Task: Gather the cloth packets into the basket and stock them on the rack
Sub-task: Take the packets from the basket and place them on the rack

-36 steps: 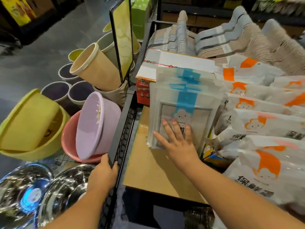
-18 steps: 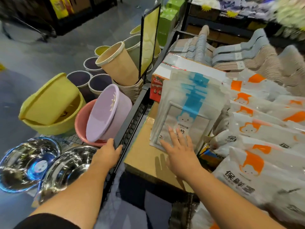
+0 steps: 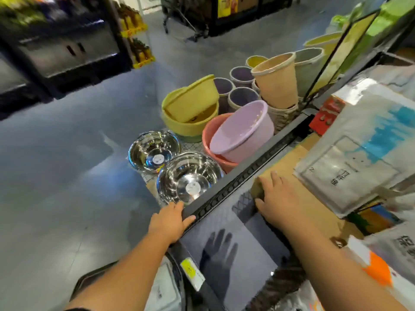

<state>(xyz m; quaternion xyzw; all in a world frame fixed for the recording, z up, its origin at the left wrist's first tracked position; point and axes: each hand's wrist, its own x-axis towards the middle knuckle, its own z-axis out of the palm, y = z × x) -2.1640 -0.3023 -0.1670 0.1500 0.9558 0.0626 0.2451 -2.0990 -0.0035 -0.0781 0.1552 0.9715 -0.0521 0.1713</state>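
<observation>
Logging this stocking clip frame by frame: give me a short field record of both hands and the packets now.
left hand: grips the black rack rail
right hand: lies on the cardboard sheet at its near corner, fingers fairly straight
cloth packets: blue-printed stack on the cardboard sheet, touched by neither hand
beside rack: steel bowls, lilac basin

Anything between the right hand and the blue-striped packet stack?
Nothing visible. The right hand rests on the cardboard sheet near its corner; only bare cardboard separates it from the blue-striped packets. The left hand grips the rack rail.
</observation>
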